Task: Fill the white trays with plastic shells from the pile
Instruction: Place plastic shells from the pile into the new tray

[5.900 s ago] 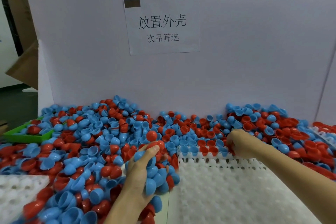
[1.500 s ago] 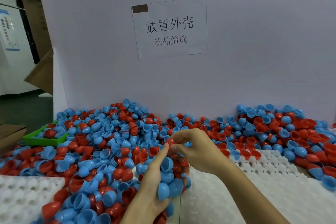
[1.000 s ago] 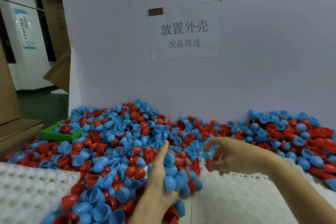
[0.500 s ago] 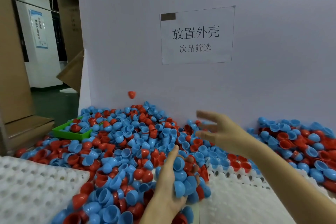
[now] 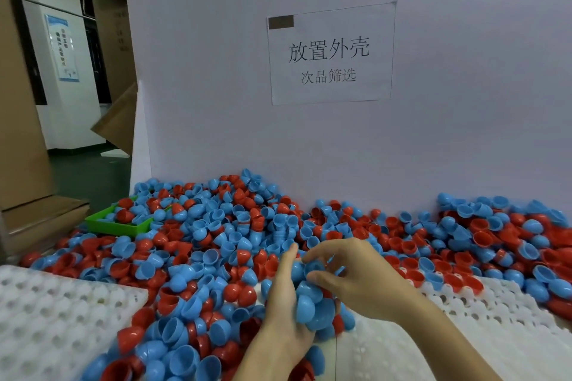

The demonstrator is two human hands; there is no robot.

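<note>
While the pile (image 5: 235, 244) of blue and red plastic shells spreads along the foot of the white backboard (image 5: 464, 133), it serves as the landmark for everything else. Left of the pile's near edge lies one white tray (image 5: 55, 318), its dimpled cells bare where they show. At the pile's far left edge sits a green bin (image 5: 119, 227) with a few shells inside. At the pile's front, the left hand (image 5: 283, 312) cups a handful of shells (image 5: 309, 306), mostly blue, against its palm, fingers curled up round them. Just right of it, the right hand (image 5: 356, 281) reaches into that handful, thumb and fingertips closing on one blue shell (image 5: 314, 267); the grip is partly blurred, so it looks like a pinch rather than a full grasp. Right of the pile's front lies the second white tray (image 5: 479, 334), shells (image 5: 526, 284) from the pile spilling over its far edge. Above the pile, a paper sign (image 5: 331, 52) with printed characters is stuck to the backboard.
</note>
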